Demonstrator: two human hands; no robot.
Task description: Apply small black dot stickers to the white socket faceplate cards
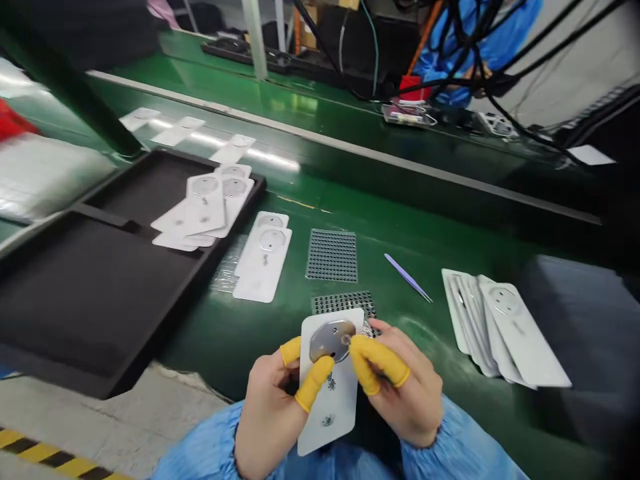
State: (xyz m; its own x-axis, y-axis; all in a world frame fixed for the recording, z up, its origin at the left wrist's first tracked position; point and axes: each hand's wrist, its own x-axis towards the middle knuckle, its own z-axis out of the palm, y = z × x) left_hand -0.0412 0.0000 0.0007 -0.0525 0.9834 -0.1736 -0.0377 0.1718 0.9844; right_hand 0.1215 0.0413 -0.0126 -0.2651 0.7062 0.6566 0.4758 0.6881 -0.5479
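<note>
A white rounded panel [340, 403] with a shiny round metal plate [327, 341] near its top is held tilted in front of me. My left hand [273, 417] grips its left side, the yellow-cotted thumb pressing just below the metal plate. At the plate's right edge, my right hand [410, 393] has its yellow-cotted thumb and finger pinched together; a tiny clear piece seems to be at the tips, but I cannot make it out. Just beyond the panel lies a sheet of black dots [345, 302], partly covered. A second dotted sheet [331, 255] is behind it.
Purple tweezers [407, 277] lie to the right, before a fanned stack of white panels [520, 333]. Two overlapping panels [263, 267] lie left of the sheets. More panels [205, 207] rest on the black tray's [165, 320] edge. Cables [480, 73] hang at upper right, near another person.
</note>
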